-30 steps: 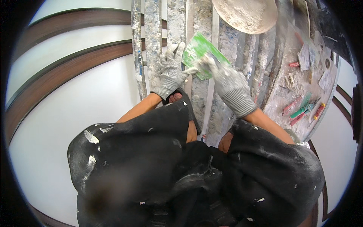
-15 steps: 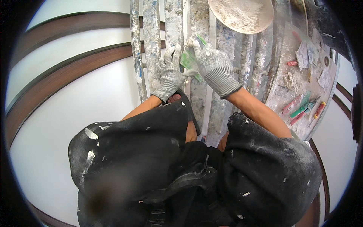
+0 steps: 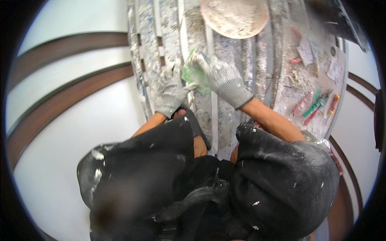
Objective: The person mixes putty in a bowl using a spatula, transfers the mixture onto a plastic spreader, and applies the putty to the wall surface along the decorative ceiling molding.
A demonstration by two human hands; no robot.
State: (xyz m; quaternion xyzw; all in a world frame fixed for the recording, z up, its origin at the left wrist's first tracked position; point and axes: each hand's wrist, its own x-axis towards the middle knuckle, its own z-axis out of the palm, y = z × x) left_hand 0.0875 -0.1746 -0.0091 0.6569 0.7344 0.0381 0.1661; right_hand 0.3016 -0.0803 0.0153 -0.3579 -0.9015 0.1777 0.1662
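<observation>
My left hand, in a grey knit glove, rests on the plaster-smeared metal slats with its fingers apart, thumb beside a green plastic spreader. My right hand, gloved likewise, is closed on that spreader, which is streaked white and largely hidden by the glove. A round bowl of off-white powder sits just beyond my hands on the slats. Motion blur hides fine detail at the fingertips.
A plaster-crusted board at the right carries pliers, a red-and-yellow handled tool and scrapers. A dark object stands at the top right. My sandaled foot is below my hands. White flooring has curved-looking brown bands.
My right hand has moved left, nearer my left hand, and turned the green spreader, now more covered by the glove. The whole view has shifted, with the bowl appearing farther left.
</observation>
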